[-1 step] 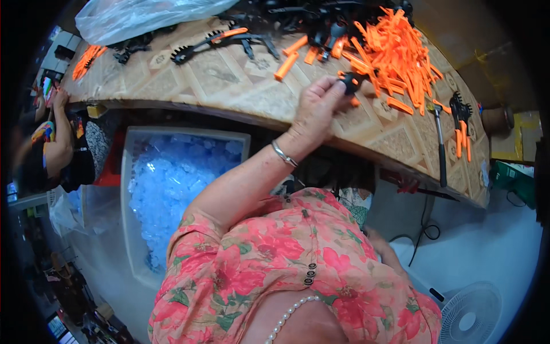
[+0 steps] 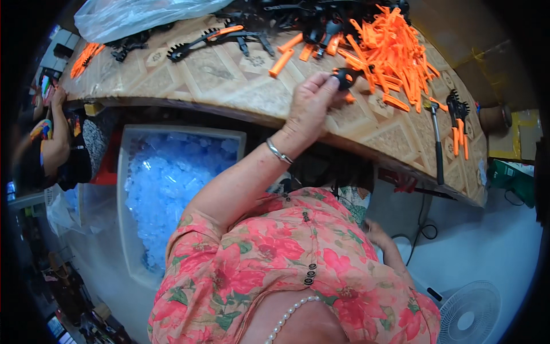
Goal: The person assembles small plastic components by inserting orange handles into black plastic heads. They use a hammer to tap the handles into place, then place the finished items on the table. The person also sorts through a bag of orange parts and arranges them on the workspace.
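Note:
My left hand reaches over the table's front edge, thumb and fingers closed on a black plastic part with a rounded end and a small orange spot. Its far end is hard to make out against the pile of orange plastic strips beyond. My right hand hangs low beside my body, below the tabletop. It is small and blurred, so its fingers cannot be read. To the left of the pile are loose orange strips and black toothed pieces, one bearing an orange strip.
A hammer and black toothed clips with orange handles lie at the table's right. A clear plastic bag covers the back left. Below stands a white bin of bluish clear pieces. A fan is low right; another person's arm is far left.
My left hand and the black part have shifted slightly left in the picture, as has the tabletop. My right hand has risen a little and shows more beside my body.

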The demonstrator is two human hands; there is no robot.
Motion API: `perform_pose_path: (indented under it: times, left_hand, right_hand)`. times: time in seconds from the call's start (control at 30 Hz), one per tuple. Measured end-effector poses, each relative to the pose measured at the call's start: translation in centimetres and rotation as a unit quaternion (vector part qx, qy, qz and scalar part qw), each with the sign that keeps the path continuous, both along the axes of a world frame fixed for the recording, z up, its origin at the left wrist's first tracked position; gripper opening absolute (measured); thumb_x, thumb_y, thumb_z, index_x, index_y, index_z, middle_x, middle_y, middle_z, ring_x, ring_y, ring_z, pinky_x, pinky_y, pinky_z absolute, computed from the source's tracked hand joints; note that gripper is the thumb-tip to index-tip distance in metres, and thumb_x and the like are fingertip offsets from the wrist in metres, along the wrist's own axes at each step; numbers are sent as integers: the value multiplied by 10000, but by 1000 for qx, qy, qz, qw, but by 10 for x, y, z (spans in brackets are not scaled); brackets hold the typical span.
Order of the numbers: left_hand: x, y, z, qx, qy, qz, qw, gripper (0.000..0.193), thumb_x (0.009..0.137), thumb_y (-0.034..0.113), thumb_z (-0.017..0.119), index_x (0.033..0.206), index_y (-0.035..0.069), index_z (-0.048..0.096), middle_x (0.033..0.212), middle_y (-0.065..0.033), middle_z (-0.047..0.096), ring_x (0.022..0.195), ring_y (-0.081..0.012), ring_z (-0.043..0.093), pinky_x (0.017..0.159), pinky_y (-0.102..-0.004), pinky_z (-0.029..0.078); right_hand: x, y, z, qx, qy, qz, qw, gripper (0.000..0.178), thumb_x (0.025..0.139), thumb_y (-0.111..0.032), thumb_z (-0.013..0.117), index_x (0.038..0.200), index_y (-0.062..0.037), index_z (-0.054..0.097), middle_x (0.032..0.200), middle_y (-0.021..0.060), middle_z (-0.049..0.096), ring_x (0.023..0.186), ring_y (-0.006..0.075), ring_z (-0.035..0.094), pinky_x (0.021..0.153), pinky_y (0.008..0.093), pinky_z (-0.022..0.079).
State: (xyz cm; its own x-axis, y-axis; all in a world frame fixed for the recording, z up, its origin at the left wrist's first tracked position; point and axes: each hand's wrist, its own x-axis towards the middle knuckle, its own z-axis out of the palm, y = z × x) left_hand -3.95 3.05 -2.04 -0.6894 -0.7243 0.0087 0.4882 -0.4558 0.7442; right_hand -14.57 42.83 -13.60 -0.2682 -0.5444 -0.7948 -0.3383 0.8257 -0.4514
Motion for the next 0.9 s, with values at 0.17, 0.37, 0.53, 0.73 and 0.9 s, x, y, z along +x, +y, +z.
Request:
perform_pose_path:
  times: [0.17,0.37,0.53,0.73,0.9]
  left_hand:
    - [2,1,2,-3,53,19,998,225,1008,146,509,1120,-33,588,1131,-119,648,1033,-193,633,978,-373,499]
    - [5,-2,5,-2,42,-15,999,246,1009,162,497,1138,-29,584,1160,-137,639,1100,-216,610,1033,-438,470]
    - [9,2,5,-26,60,-17,998,271,1010,193,506,1146,-30,578,1155,-135,642,1109,-217,608,1038,-442,464]
    - [9,1,5,-14,76,-45,996,261,1006,181,518,1159,-24,574,1149,-130,644,1091,-209,613,1032,-433,474]
    - [16,-5,-1,52,139,-25,989,226,994,130,528,1145,-29,582,1124,-133,650,1084,-233,617,1026,-426,493]
  right_hand:
    - [-44,-89,97,-231,57,157,959,238,851,-190,707,939,21,640,711,30,629,629,92,577,564,265,468]
    - [-37,-190,165,-481,261,-57,835,95,852,-50,653,935,-5,655,854,87,663,731,164,644,661,277,501]
    - [-44,-255,163,-566,417,33,710,236,835,-137,701,1045,-45,645,991,123,667,873,272,653,760,379,511]
    - [-33,-287,145,-521,412,2,748,243,848,-220,708,1027,-67,646,905,117,671,872,289,651,761,410,506]
    - [-44,-286,140,-499,411,-75,759,207,877,-206,672,1010,-49,657,781,138,648,725,288,650,652,427,500]
